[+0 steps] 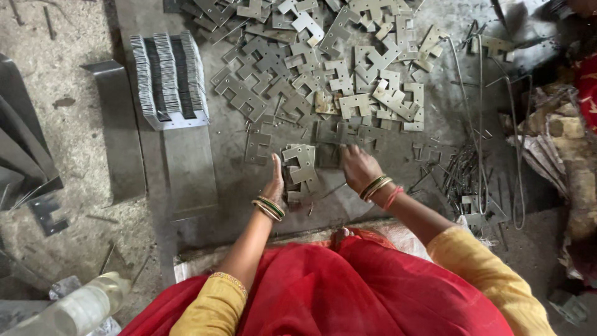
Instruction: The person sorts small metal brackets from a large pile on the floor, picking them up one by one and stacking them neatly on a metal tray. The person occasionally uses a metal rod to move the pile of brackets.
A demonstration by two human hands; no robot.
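A small stack of flat notched metal plates (303, 167) with punched holes stands on the grey floor in front of me. My left hand (274, 184) presses edge-on against the stack's left side. My right hand (357, 168) lies palm down on a darker plate (329, 155) just right of the stack, fingers curled over it. Whether it grips that plate I cannot tell. Both wrists carry bangles. Beyond the hands spreads a big loose heap of the same plates (323, 68).
A neat block of stacked plates (169, 78) sits on a long metal strip (186, 168) at upper left. Thin rods and wire (463, 171) lie to the right. A plastic bottle (78, 308) is at lower left, rags (559, 143) at far right.
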